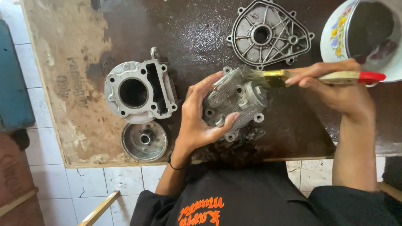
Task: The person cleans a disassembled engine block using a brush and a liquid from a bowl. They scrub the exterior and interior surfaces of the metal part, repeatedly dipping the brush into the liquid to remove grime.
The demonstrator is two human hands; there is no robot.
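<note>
Gripping the cylinder head [234, 102] firmly in left hand [199, 121], right hand [335, 86] pinching paintbrush [293, 77], keeping bristles working into the fins

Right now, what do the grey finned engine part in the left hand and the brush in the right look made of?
Grey finned engine part: looks like cast aluminium, dull silver, wet and grimy. Flat paintbrush: pale wooden handle with red tip, brass-coloured metal ferrule, pale bristles, fibre unclear. Left hand grips the part; right hand holds the brush.

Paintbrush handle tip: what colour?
Red, on the wooden-handled paintbrush in the right hand; head view.
</note>
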